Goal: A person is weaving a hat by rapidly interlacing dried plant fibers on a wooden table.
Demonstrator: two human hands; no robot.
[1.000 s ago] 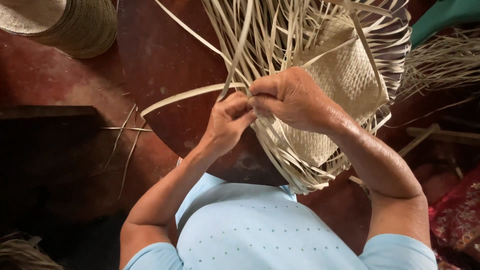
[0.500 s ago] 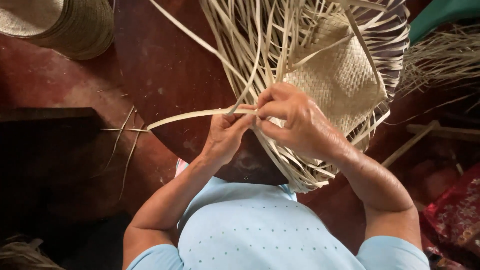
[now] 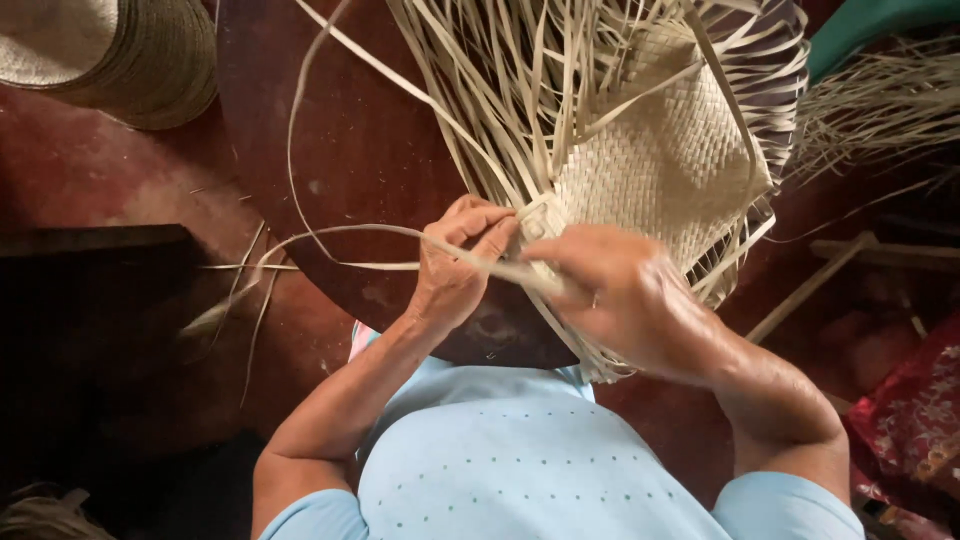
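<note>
A pale woven straw mat [image 3: 660,170] lies on a round dark wooden table [image 3: 360,150], with several loose strips fanning up and out from its edges. My left hand [image 3: 455,265] pinches one long flat straw strip [image 3: 330,235] near the mat's lower left corner; the strip runs left and curls upward. My right hand [image 3: 620,300] rests on the mat's lower edge and grips the same strip and the strips beside it. Both hands meet at the corner of the weave.
A rolled woven basket or mat [image 3: 110,55] stands at the top left on the reddish floor. Stray strips [image 3: 240,290] lie on the floor left of the table. A bundle of straw [image 3: 880,110] sits at the right, red patterned cloth [image 3: 915,420] at the lower right.
The long strip has been pulled out to the left and now arcs upward. My right hand has moved down and right along the mat's edge; my left hand stays at the corner.
</note>
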